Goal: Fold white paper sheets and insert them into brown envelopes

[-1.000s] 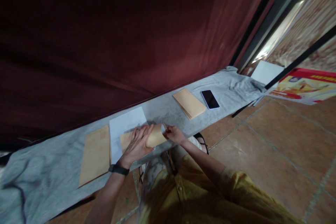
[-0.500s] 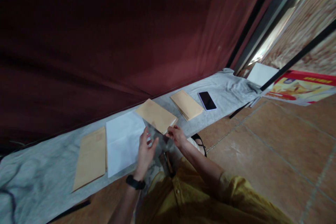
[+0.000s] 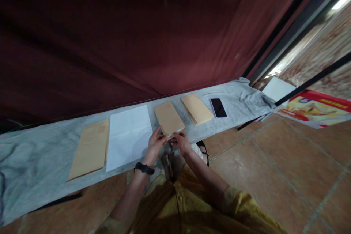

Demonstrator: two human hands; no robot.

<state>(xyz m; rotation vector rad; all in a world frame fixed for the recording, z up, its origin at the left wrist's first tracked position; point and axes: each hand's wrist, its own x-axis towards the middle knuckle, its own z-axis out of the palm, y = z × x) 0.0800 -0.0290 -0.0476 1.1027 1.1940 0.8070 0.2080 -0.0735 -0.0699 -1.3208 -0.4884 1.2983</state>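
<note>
A brown paper envelope (image 3: pixel 169 117) lies tilted over the bench in front of me, its near end showing a strip of white paper. My left hand (image 3: pixel 156 142) pinches the envelope's near left corner. At the near right corner, my right hand (image 3: pixel 181 142) has its fingers closed on the same end. Left of it lies white paper (image 3: pixel 128 135) with a faint fold line. Farther left is a stack of brown envelopes (image 3: pixel 90 148), and to the right another small stack of brown envelopes (image 3: pixel 196 109).
A phone (image 3: pixel 218 108) lies right of the right-hand stack. Grey cloth (image 3: pixel 35 164) covers the narrow bench. Behind it hangs a dark red curtain (image 3: pixel 153 44). A red and yellow printed box (image 3: pixel 318 108) stands beyond the right end, past a dark bar.
My left hand has moved from open beside the envelope to pinching its corner. The envelope has turned, so its near end faces me more squarely. The view has shifted slightly.
</note>
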